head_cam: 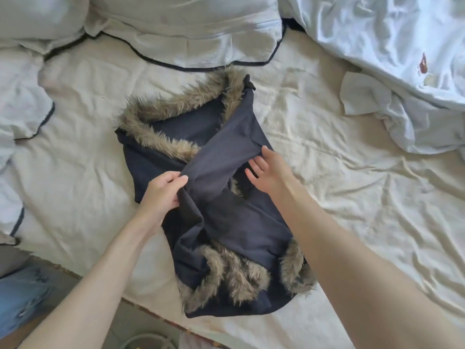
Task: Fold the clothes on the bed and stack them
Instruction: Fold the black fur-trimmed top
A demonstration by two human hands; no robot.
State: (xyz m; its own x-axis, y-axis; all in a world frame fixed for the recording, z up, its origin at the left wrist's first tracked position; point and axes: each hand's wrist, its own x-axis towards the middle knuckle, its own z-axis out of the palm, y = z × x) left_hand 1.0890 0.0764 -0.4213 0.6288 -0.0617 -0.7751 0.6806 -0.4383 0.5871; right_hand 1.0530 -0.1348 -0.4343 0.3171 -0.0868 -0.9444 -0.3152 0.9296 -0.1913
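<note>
We've got one dark coat (226, 197) with fur trim lying mid-bed (327, 197), near the near edge. Our left hand (161, 195) pinches a folded sleeve panel, likely pulling it across to square the fold. Our right hand (269, 172) hovers flat with fingers spread, holding nothing, probably ready to smooth. Two pillows (176, 34) sit far; one white duvet (402, 34) bunches far right.

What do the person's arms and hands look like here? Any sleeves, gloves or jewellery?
Both forearms are bare, with no sleeve showing anywhere in view. The left hand and right hand wear no gloves, and no rings, watch or bracelet show on the visible sides. Fingernails are short and look unpainted.
</note>
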